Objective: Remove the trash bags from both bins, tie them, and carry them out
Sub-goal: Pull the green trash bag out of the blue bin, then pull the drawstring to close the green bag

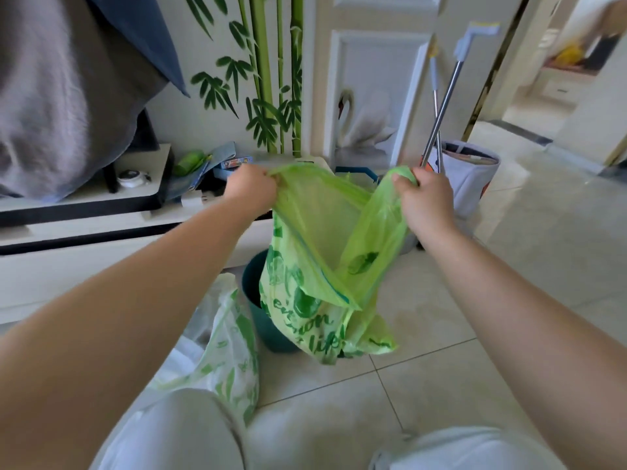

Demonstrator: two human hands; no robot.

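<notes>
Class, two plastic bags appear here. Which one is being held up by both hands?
The solid green bag, stretched between the left hand and right hand over the teal bin. The pale, see-through bag lies untouched on the floor.

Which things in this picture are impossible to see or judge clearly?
Head view only:
- Inside of the teal bin: hidden by the green bag that the left hand and right hand hold up.
- Green bag's contents: the plastic is too cloudy.
- White bag on the floor: its top is behind the left forearm, so tied or not is unclear.
- Second bin: not identifiable.
- Items on the low shelf: too blurred.
</notes>
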